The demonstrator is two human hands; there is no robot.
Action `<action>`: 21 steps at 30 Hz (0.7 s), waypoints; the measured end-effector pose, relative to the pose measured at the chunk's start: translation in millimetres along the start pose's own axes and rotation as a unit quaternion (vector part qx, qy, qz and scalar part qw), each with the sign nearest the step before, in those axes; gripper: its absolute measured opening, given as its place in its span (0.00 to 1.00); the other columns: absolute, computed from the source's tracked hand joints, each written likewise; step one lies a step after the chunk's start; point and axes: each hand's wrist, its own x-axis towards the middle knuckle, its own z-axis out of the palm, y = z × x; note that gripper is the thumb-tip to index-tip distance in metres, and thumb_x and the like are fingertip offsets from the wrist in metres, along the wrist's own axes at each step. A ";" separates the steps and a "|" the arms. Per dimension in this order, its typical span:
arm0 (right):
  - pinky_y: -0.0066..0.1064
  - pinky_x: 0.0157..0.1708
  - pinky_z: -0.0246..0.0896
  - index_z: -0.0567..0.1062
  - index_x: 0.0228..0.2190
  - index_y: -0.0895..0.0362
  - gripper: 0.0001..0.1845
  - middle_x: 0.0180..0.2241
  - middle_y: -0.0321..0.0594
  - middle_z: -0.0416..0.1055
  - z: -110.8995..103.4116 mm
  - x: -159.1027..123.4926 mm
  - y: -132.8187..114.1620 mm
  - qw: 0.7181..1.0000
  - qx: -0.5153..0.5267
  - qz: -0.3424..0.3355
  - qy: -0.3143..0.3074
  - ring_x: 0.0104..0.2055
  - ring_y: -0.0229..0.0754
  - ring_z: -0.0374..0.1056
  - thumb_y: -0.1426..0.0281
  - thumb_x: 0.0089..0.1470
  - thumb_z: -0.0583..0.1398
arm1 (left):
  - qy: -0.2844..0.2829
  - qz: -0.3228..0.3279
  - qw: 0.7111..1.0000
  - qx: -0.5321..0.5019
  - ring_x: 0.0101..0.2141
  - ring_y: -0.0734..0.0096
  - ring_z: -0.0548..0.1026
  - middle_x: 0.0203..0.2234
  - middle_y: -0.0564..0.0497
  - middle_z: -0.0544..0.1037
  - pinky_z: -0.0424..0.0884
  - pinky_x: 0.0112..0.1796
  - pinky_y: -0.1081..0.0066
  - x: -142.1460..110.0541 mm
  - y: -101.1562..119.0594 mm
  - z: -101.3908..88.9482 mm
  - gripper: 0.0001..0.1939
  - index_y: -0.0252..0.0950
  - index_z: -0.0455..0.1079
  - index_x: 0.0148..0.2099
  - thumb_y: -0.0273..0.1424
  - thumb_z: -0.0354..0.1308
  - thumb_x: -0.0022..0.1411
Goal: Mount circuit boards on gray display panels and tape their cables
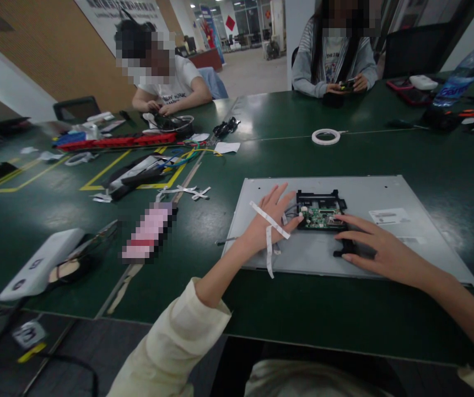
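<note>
A grey metal display panel (323, 258) lies flat on the table in front of me. In a black plastic frame (317, 195) on it sits a green circuit board (316, 217). My left hand (268, 218) rests at the board's left side with fingers spread, its thumb at the board's edge. Strips of white tape (269, 220) cling across the back of this hand, one hanging down. My right hand (371, 242) is on the right, fingers apart. Its index fingertip touches the board's right end, and its thumb lies by a black bracket piece (343, 249).
A roll of white tape (326, 137) lies beyond the panel. Left of it are tape strips (187, 191), a phone (148, 230), a white power bank (42, 263) and a black pouch (135, 173). Two people sit across the table; a water bottle (466, 71) stands far right.
</note>
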 end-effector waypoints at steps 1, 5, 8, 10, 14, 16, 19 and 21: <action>0.49 0.60 0.52 0.71 0.50 0.49 0.20 0.63 0.36 0.49 0.3 0.1 0.4 1.000 0.002 -0.001 0.000 0.63 0.49 0.50 0.58 0.56 0.57 | 0.003 0.012 1.000 -0.003 0.62 0.54 0.56 0.61 0.39 0.59 0.57 0.58 0.51 1.1 -1.1 -1.7 0.26 0.36 0.57 0.60 0.40 0.53 0.63; 0.51 0.58 0.54 0.71 0.50 0.49 0.20 0.63 0.38 0.51 0.5 0.3 1.5 1.000 0.016 -0.010 0.010 0.63 0.51 0.51 0.60 0.55 0.58 | 0.022 0.024 0.999 -0.031 0.49 0.64 0.72 0.47 0.45 0.74 0.68 0.51 0.59 4.5 -6.8 -9.2 0.14 0.36 0.65 0.51 0.32 0.48 0.66; 0.51 0.58 0.54 0.71 0.50 0.49 0.20 0.63 0.39 0.51 0.3 0.4 1.3 1.000 0.017 -0.012 0.014 0.62 0.51 0.52 0.60 0.55 0.58 | 0.017 0.005 0.999 -0.036 0.44 0.66 0.74 0.42 0.47 0.76 0.71 0.46 0.62 5.0 -9.0 -11.4 0.11 0.36 0.68 0.47 0.30 0.48 0.65; 0.51 0.58 0.54 0.71 0.50 0.49 0.20 0.63 0.38 0.51 0.1 0.4 0.7 1.000 0.011 -0.010 0.013 0.62 0.51 0.52 0.60 0.55 0.57 | -0.001 -0.001 1.000 -0.031 0.42 0.67 0.75 0.41 0.48 0.76 0.71 0.45 0.64 4.6 -9.2 -10.6 0.10 0.36 0.68 0.46 0.29 0.49 0.64; 0.50 0.59 0.54 0.70 0.51 0.49 0.21 0.63 0.38 0.49 -0.9 0.3 -0.9 1.000 -0.002 -0.005 0.000 0.63 0.50 0.50 0.59 0.56 0.57 | -0.031 0.002 0.999 -0.030 0.38 0.67 0.75 0.37 0.48 0.76 0.72 0.40 0.66 4.0 -9.7 -7.3 0.09 0.36 0.69 0.43 0.28 0.50 0.63; 0.50 0.59 0.53 0.70 0.51 0.49 0.21 0.63 0.37 0.48 -1.5 0.3 -1.4 1.000 -0.005 -0.001 -0.005 0.63 0.49 0.49 0.59 0.57 0.56 | -0.030 0.004 0.999 -0.031 0.37 0.67 0.75 0.37 0.48 0.76 0.72 0.39 0.66 3.9 -11.1 -6.5 0.09 0.36 0.69 0.43 0.27 0.50 0.62; 0.48 0.59 0.53 0.70 0.51 0.49 0.21 0.64 0.36 0.48 -1.8 0.4 -1.4 1.000 -0.001 0.002 -0.006 0.63 0.48 0.49 0.59 0.57 0.56 | -0.027 0.006 0.999 -0.031 0.38 0.66 0.75 0.38 0.48 0.76 0.71 0.41 0.65 3.8 -14.7 -6.4 0.09 0.35 0.69 0.43 0.27 0.52 0.59; 0.49 0.59 0.53 0.70 0.51 0.49 0.21 0.63 0.36 0.49 -1.6 0.4 -1.1 1.000 0.002 0.000 -0.006 0.63 0.49 0.50 0.59 0.56 0.56 | -0.032 0.004 0.999 -0.026 0.39 0.66 0.75 0.38 0.47 0.76 0.71 0.42 0.65 3.5 -17.2 -6.3 0.10 0.36 0.69 0.44 0.27 0.53 0.58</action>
